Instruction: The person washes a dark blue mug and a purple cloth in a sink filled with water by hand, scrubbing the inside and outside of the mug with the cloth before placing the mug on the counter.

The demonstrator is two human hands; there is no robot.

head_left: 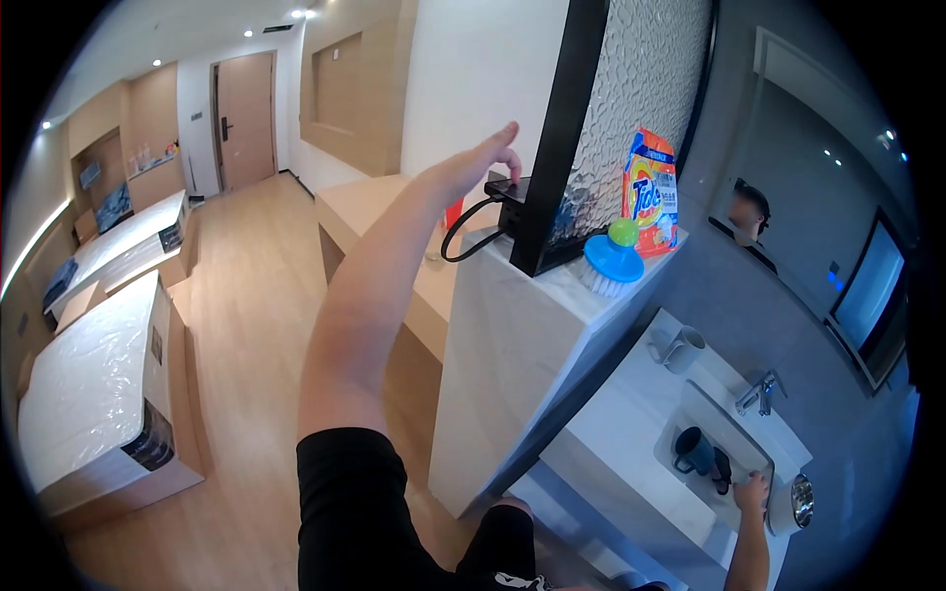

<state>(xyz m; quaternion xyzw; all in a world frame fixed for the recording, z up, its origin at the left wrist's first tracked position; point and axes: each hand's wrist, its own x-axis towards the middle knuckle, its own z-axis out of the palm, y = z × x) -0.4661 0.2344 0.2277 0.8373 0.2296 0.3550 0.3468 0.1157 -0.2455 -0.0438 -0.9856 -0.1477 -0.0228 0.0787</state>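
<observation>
My left hand (485, 164) reaches over the top of a marble-look half wall. Its fingers are apart, one stretched upward and another bent down onto a small black device (506, 187) with a looped black cable (455, 234). Down at the right, my right hand (752, 491) rests at the right rim of the white sink (711, 520), fingers partly hidden and apparently holding nothing. Inside the basin lies a dark blue-grey mug (694, 450), tipped over. Beside it is a small dark object (722, 471) I cannot make out. A shiny metal-and-white round container (791, 505) stands next to my right hand.
On the half wall (507, 369) stand a blue scrub brush with a green knob (615, 256) and an orange detergent bag (650, 192), beside a black-framed textured glass panel (631, 89). A light mug (678, 350) and chrome faucet (759, 392) sit behind the sink. Wrapped mattresses (84, 379) are left.
</observation>
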